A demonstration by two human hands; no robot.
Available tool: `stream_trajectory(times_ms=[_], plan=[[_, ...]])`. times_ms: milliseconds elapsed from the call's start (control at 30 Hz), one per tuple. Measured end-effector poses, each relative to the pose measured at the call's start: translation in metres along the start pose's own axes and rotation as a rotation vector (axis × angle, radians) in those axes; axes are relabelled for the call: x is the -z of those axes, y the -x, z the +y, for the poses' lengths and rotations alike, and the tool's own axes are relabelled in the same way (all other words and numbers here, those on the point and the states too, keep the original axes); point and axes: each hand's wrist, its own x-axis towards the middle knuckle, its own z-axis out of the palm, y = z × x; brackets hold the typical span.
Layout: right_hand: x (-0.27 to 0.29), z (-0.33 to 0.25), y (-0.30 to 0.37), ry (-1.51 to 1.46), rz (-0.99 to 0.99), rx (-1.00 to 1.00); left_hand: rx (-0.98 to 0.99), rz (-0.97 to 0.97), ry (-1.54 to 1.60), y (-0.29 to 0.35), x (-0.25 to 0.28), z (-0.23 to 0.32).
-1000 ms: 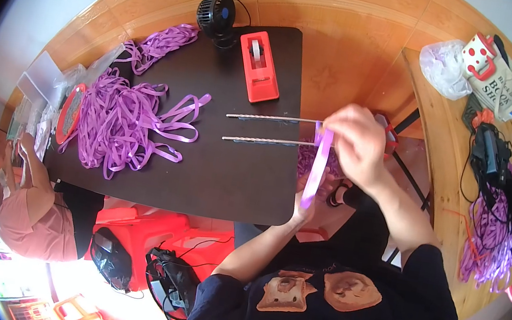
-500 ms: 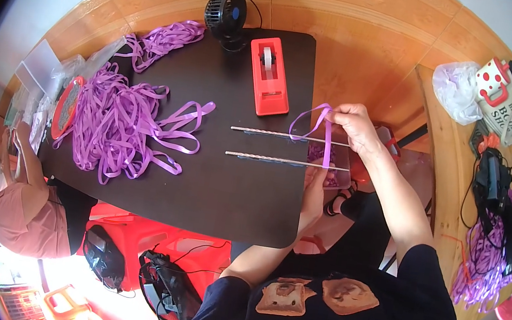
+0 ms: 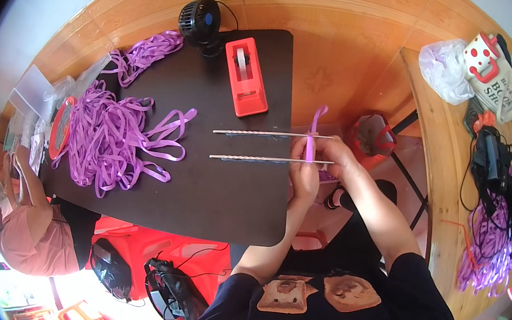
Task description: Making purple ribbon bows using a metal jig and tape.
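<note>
While a strip of purple ribbon lies across both thin rods just off the bench edge, L hand & R hand are right by it. Looks part done: strip's on rods, no knot visible; loose ribbon pile left on bench. Fingertips hidden b/w rods & ribbon, so can't tell if either grip's apart or clamped. Strip's lower end also unclear.
</note>
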Motion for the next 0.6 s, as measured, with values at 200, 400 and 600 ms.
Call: stream_trajectory(times_ms=[200, 400, 600], plan=[[-0.007, 0.025, 0.03, -0.206, 0.09, -0.091, 0.079, 0.048, 0.115, 0.008, 0.002, 0.003], [0.019, 0.067, 0.077, 0.648, 0.35, 0.656, 0.126, 0.081, 0.109, 0.03, 0.007, 0.011], [0.003, 0.043, 0.092, 0.452, 0.167, 0.833, 0.357, -0.036, 0.123, 0.071, 0.027, 0.026]])
